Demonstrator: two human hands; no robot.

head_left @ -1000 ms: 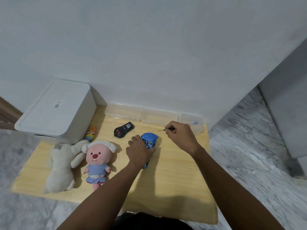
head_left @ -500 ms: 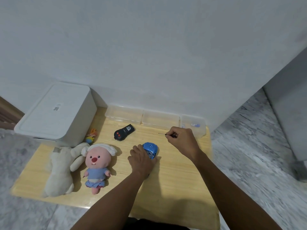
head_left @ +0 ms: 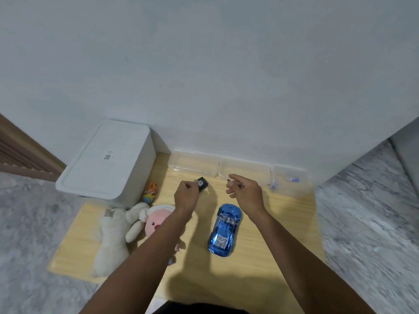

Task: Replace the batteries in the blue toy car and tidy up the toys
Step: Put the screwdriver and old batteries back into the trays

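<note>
At the far left we see a white lidded storage box standing on the back left corner of the wooden board, against the wall. Just in front of its right corner lies a small orange and blue toy. Nearer to us, a cream plush rabbit lies on the board, with a pink-faced plush doll touching its right side; our left forearm crosses over the doll and hides much of it.

Our left hand hangs above the board with its fingers curled in, at the black remote control. The remote's far end sticks out past the knuckles, but we cannot tell whether the fingers actually grip it or only cover it.

Between our two forearms the blue toy car rests on its wheels on the board, its nose pointing away from us toward the wall, free of both hands.

Our right hand is raised above and beyond the car. Its thumb and forefinger pinch a thin screwdriver, whose fine tip points left, while the other fingers are loosely curled underneath.

Along the wall behind the hands stand three clear plastic containers in a row, side by side. The rightmost one holds a few small blue and white pieces, too small for us to identify.
</note>
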